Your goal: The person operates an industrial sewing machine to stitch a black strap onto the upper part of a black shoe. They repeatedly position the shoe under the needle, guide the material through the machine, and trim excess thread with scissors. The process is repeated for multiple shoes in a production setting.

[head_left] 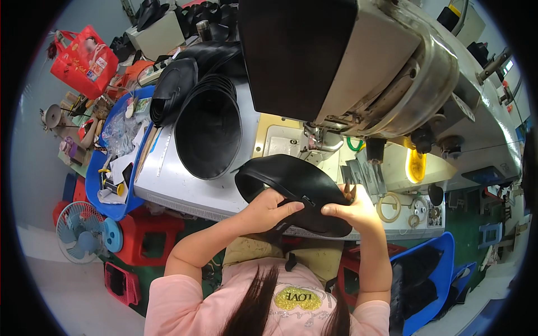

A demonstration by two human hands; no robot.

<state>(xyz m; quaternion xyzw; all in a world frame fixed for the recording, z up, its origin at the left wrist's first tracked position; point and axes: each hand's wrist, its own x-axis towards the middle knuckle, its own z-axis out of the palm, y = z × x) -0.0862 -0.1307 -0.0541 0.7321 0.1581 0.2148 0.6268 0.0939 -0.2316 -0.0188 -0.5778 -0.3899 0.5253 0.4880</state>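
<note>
Just in front of the sewing machine's needle area, a black leather-like piece (305,179), curved into a loop, is held up in both hands. My left hand (270,210) grips its near left side, the fingers inside the loop and the thumb on the outer face. My right hand (358,210) pinches its right end, thumb on the outer face. By the right fingers shows a small brown and dark thing (349,193), too small to name. Between my thumbs is a short slit-like mark or fitting. The sewing machine (381,61) rises above and beyond the piece.
Left of the machine, nested black pieces (207,131) stand on the white table (168,185). A blue tray (120,210) of scraps lies farther left, near a fan (81,232) and red stool (143,241). Dark strips (364,173) and a tape roll (388,207) lie right; a blue bin (445,269) stands below.
</note>
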